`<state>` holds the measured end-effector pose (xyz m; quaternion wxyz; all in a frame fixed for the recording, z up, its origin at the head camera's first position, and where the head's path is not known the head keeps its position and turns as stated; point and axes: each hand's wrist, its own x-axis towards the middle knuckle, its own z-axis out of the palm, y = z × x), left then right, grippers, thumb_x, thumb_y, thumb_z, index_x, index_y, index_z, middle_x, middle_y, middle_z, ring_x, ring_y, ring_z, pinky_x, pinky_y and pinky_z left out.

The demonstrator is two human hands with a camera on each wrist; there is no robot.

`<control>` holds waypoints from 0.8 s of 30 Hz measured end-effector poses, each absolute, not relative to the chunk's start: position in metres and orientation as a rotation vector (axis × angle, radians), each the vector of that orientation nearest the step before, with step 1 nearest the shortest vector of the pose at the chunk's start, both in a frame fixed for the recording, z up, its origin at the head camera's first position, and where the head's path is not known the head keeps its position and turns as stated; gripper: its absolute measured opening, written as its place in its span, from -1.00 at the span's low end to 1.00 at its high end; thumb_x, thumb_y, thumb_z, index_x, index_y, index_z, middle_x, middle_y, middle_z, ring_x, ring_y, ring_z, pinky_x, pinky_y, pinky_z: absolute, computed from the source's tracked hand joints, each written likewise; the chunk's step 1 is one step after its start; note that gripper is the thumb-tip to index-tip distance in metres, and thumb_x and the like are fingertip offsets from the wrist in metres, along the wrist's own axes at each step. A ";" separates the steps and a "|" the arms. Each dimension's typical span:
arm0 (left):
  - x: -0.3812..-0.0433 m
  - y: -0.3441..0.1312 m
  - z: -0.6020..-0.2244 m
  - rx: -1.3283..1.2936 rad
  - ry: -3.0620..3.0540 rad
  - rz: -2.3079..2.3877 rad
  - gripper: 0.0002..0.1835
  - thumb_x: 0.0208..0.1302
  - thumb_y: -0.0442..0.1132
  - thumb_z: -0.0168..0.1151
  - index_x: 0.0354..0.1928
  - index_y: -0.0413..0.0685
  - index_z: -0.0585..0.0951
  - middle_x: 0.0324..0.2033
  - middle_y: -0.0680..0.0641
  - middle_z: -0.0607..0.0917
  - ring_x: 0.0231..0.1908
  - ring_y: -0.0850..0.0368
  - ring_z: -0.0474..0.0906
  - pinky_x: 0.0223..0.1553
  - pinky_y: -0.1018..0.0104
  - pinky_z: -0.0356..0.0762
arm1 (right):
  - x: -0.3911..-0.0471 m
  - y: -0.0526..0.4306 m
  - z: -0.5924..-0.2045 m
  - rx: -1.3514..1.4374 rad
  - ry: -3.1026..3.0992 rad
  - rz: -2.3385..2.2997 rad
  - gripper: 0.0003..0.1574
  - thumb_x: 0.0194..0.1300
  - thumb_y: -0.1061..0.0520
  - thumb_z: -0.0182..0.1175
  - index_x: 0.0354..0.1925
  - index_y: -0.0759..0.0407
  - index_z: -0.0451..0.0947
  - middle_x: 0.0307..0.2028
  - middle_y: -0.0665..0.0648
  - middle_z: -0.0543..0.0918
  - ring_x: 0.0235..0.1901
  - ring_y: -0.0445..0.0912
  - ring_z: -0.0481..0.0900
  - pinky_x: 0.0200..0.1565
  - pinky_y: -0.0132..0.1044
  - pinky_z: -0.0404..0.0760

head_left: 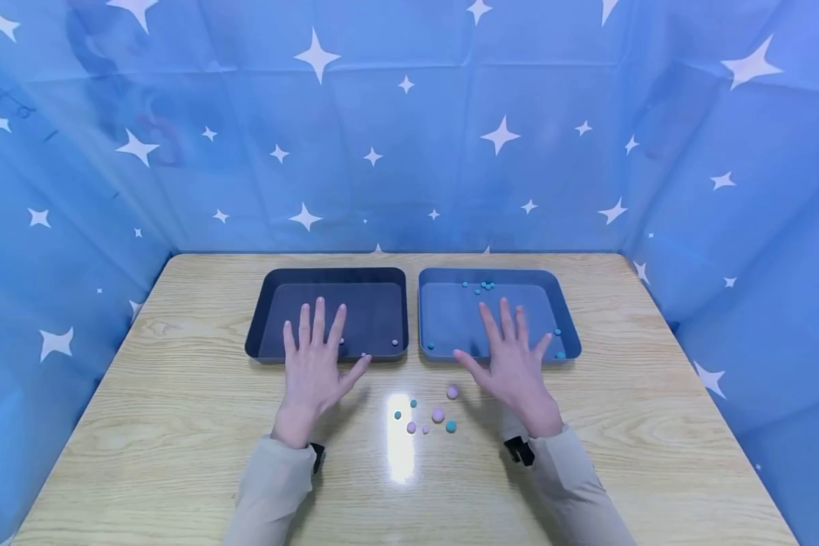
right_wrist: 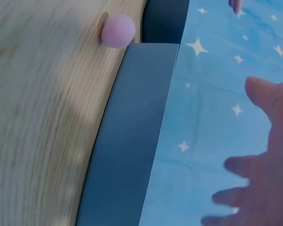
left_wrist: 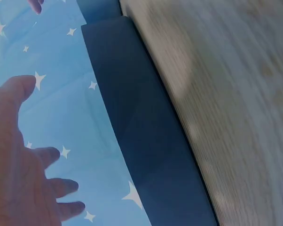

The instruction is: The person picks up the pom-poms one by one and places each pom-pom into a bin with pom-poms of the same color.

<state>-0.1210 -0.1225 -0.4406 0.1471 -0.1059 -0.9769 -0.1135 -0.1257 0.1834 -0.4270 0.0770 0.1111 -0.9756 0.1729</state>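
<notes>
My left hand hovers with spread fingers over the near edge of a dark navy tray. Fingers apart, my right hand is held over the near edge of a lighter blue tray. Neither hand holds anything. A few small pink balls lie in the navy tray, partly hidden by my left hand. Several small teal balls sit in the blue tray. Between my forearms, on the table, are pink balls of different sizes and teal balls.
The trays stand side by side at the back of a light wooden table, with a narrow gap between them. A blue curtain with white stars encloses the back and both sides. Glare shines on the table near the loose balls.
</notes>
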 end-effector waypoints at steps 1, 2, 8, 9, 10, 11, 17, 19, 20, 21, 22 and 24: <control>-0.121 -0.124 -0.441 -0.322 -2.790 -0.349 -0.10 0.15 0.30 0.06 0.44 0.02 0.12 0.42 -0.26 0.01 0.40 -0.25 -0.15 0.30 -0.26 -0.20 | -0.125 0.183 -0.427 0.367 -2.879 0.541 0.06 0.20 -0.37 0.09 0.45 0.08 -0.02 0.41 0.36 -0.01 0.37 0.32 -0.11 0.09 0.55 -0.17; -0.120 -0.126 -0.441 -0.341 -2.764 -0.376 -0.12 0.15 0.26 0.11 0.42 -0.01 0.15 0.40 -0.27 0.06 0.39 -0.25 -0.11 0.30 -0.26 -0.17 | -0.125 0.183 -0.428 0.404 -2.834 0.573 0.03 0.19 -0.31 0.15 0.43 0.13 0.04 0.37 0.37 0.08 0.34 0.32 0.02 0.12 0.50 -0.04; -0.117 -0.142 -0.444 -0.427 -2.586 -0.496 -0.29 0.05 -0.06 0.35 0.25 -0.16 0.39 0.17 -0.33 0.43 0.21 -0.28 0.28 0.20 -0.26 0.12 | -0.115 0.179 -0.433 0.581 -2.591 0.772 -0.28 0.08 0.09 0.37 0.14 0.38 0.38 -0.04 0.35 0.53 -0.10 0.17 0.54 -0.21 -0.04 0.61; -0.117 -0.145 -0.445 -0.437 -2.559 -0.511 -0.32 0.04 -0.09 0.36 0.21 -0.18 0.43 0.13 -0.33 0.48 0.17 -0.28 0.33 0.17 -0.25 0.18 | -0.113 0.178 -0.435 0.589 -2.574 0.798 -0.33 0.06 0.13 0.38 0.08 0.39 0.41 -0.10 0.32 0.55 -0.16 0.14 0.56 -0.27 -0.09 0.63; -0.116 -0.148 -0.446 -0.447 -2.534 -0.527 -0.36 0.02 -0.12 0.37 0.17 -0.20 0.46 0.09 -0.33 0.51 0.13 -0.28 0.36 0.14 -0.24 0.22 | -0.111 0.178 -0.436 0.600 -2.560 0.830 -0.39 0.05 0.17 0.39 0.03 0.40 0.44 -0.16 0.31 0.57 -0.20 0.13 0.57 -0.28 -0.10 0.63; -0.116 -0.150 -0.447 -0.457 -2.509 -0.543 -0.39 0.01 -0.14 0.38 0.13 -0.21 0.49 0.05 -0.32 0.54 0.09 -0.27 0.40 0.11 -0.23 0.26 | -0.110 0.177 -0.437 0.606 -2.549 0.855 -0.44 0.03 0.20 0.40 -0.02 0.40 0.47 -0.20 0.30 0.58 -0.23 0.12 0.58 -0.29 -0.11 0.63; -0.115 -0.164 -0.454 -0.477 -2.439 -0.597 -0.53 -0.10 -0.29 0.42 -0.05 -0.25 0.59 -0.12 -0.27 0.62 -0.09 -0.23 0.50 -0.10 -0.13 0.42 | -0.103 0.174 -0.443 0.650 -2.559 1.002 -0.58 -0.05 0.30 0.42 -0.17 0.33 0.53 -0.29 0.25 0.60 -0.27 0.06 0.58 -0.25 -0.09 0.63; -0.114 -0.169 -0.455 -0.471 -2.446 -0.605 -0.56 -0.12 -0.33 0.43 -0.09 -0.25 0.61 -0.16 -0.25 0.63 -0.13 -0.22 0.51 -0.15 -0.11 0.44 | -0.101 0.172 -0.444 0.662 -2.584 1.039 -0.59 -0.05 0.29 0.42 -0.18 0.32 0.53 -0.29 0.24 0.60 -0.27 0.02 0.58 -0.25 -0.11 0.63; -0.114 -0.171 -0.455 -0.469 -2.450 -0.604 -0.57 -0.13 -0.34 0.43 -0.11 -0.25 0.61 -0.18 -0.24 0.63 -0.15 -0.21 0.51 -0.18 -0.10 0.45 | -0.100 0.172 -0.446 0.666 -2.600 1.051 -0.59 -0.04 0.29 0.42 -0.18 0.32 0.54 -0.29 0.23 0.61 -0.28 0.01 0.58 -0.26 -0.12 0.63; -0.113 -0.172 -0.455 -0.464 -2.458 -0.604 -0.59 -0.14 -0.36 0.43 -0.13 -0.25 0.61 -0.20 -0.23 0.63 -0.16 -0.21 0.51 -0.20 -0.09 0.46 | -0.100 0.171 -0.447 0.669 -2.616 1.069 -0.59 -0.04 0.28 0.42 -0.18 0.32 0.54 -0.28 0.23 0.61 -0.28 0.00 0.58 -0.27 -0.13 0.63; -0.113 -0.174 -0.455 -0.463 -2.462 -0.603 -0.60 -0.14 -0.37 0.43 -0.15 -0.24 0.62 -0.22 -0.23 0.63 -0.18 -0.21 0.52 -0.22 -0.09 0.46 | -0.099 0.170 -0.448 0.672 -2.631 1.083 -0.60 -0.03 0.27 0.42 -0.18 0.32 0.54 -0.28 0.23 0.62 -0.28 -0.01 0.58 -0.27 -0.13 0.62; -0.113 -0.178 -0.456 -0.464 -2.461 -0.601 -0.63 -0.17 -0.40 0.44 -0.20 -0.26 0.62 -0.27 -0.22 0.64 -0.22 -0.21 0.52 -0.25 -0.08 0.47 | -0.098 0.169 -0.451 0.677 -2.654 1.118 -0.62 -0.01 0.27 0.41 -0.19 0.33 0.54 -0.27 0.23 0.62 -0.28 0.00 0.58 -0.28 -0.13 0.62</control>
